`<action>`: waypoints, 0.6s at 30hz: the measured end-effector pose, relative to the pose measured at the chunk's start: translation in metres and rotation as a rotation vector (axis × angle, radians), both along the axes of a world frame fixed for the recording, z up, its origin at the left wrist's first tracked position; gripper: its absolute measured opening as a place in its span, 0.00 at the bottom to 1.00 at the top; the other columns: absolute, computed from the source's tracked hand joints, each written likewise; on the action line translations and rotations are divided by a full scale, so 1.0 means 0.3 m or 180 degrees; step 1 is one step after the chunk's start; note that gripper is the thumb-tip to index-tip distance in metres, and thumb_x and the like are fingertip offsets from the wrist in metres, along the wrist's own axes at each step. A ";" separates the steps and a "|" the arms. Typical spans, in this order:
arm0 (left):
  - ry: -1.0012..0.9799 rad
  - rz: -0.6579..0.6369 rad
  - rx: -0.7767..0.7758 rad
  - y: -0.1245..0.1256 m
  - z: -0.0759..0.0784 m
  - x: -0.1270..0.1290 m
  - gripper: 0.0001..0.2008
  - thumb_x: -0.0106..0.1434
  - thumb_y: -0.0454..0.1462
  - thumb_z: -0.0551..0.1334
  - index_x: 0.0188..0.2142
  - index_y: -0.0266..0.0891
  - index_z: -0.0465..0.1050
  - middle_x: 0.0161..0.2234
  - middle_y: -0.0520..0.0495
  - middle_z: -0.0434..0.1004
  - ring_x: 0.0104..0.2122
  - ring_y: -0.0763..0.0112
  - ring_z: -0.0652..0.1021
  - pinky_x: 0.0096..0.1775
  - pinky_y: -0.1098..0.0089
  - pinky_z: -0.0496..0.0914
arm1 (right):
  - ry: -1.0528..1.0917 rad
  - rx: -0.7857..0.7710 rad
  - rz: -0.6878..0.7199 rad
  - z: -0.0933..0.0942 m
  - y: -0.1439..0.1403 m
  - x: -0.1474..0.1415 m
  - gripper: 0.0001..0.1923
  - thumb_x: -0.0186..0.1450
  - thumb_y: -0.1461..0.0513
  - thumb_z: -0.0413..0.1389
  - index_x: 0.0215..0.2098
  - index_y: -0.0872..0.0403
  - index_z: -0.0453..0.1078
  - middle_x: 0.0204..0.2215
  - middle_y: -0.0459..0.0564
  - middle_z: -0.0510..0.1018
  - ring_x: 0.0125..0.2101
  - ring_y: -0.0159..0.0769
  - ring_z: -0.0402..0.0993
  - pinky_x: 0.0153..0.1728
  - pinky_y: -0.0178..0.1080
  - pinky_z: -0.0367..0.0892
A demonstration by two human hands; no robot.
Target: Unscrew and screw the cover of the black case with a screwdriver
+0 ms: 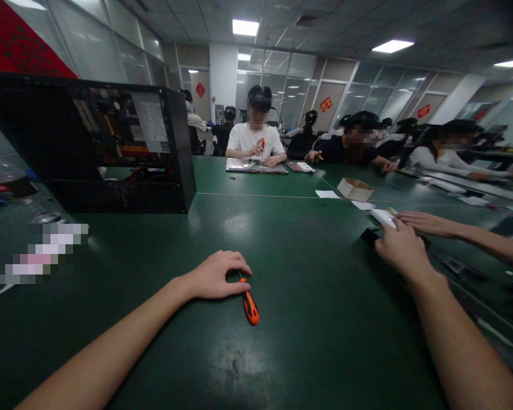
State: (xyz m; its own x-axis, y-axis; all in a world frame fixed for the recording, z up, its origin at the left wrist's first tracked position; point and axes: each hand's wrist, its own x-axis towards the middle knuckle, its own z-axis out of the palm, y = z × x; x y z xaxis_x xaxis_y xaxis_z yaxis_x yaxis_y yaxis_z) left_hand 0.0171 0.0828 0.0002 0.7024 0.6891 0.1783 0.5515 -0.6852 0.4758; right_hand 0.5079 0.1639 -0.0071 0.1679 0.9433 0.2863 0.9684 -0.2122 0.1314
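1. Green, glossy sheet covers the long desk (282, 239), with ceiling lights reflected in it; a pale seam line runs across it.
2. Far left: a clear plastic bottle with a red label (4, 179) stands at the desk edge, near a blurred patch that cannot be read.
3. Left of centre: a black metal computer case with its side panel off (111, 148), upright, with boards, red wiring and a white sticker showing inside.
4. Centre: the left hand (218, 276) rests palm down, fingers curled over the metal shaft end of a small screwdriver with an orange and black handle (250, 304); the handle lies flat on the desk, pointing toward the wearer. Step judged: gathering the tool. A lift would call for closing the fingers on the handle itself.
5. Right: the right hand (399, 247) is stretched out, fingers loosely pressed on a small white rounded object (383, 217) lying on a flat black item; whether it grips it I cannot tell. A co-worker's hand (423, 222) reaches in just beside it.
6. Beyond: an open small cardboard box (354, 188) and white paper slips.
7. Room: an open office with glass partitions, red paper decorations and panel lights; several seated people work along the desk's far side.
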 end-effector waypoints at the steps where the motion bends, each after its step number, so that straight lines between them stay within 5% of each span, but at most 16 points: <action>1: 0.0022 0.0001 0.0003 -0.001 0.001 0.001 0.13 0.65 0.45 0.67 0.46 0.43 0.80 0.46 0.46 0.79 0.46 0.59 0.78 0.49 0.62 0.67 | -0.0036 0.0016 0.0037 -0.004 0.005 -0.016 0.22 0.71 0.62 0.46 0.58 0.68 0.66 0.62 0.78 0.61 0.60 0.59 0.61 0.52 0.51 0.61; 7: 0.0042 -0.0021 0.0015 0.000 0.003 0.004 0.13 0.65 0.46 0.66 0.45 0.43 0.80 0.45 0.46 0.78 0.46 0.60 0.78 0.48 0.62 0.67 | -0.0008 -0.0390 0.0174 -0.035 0.040 -0.028 0.16 0.72 0.62 0.45 0.51 0.66 0.66 0.52 0.71 0.71 0.52 0.51 0.69 0.49 0.44 0.64; 18: 0.0067 -0.0149 -0.0331 -0.005 0.038 -0.015 0.16 0.62 0.42 0.69 0.50 0.47 0.78 0.49 0.46 0.76 0.50 0.58 0.75 0.53 0.61 0.66 | -0.0104 -0.0258 -0.0098 -0.081 0.045 -0.053 0.25 0.71 0.56 0.44 0.57 0.65 0.62 0.58 0.73 0.64 0.55 0.63 0.66 0.51 0.56 0.64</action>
State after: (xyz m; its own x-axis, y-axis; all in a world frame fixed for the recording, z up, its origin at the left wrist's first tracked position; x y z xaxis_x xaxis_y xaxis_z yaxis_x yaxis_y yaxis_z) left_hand 0.0126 0.0813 0.0117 0.7371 0.6695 0.0924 0.5306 -0.6579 0.5345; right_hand 0.4919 0.1774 -0.0315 0.1888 0.9582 0.2151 0.9564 -0.2291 0.1809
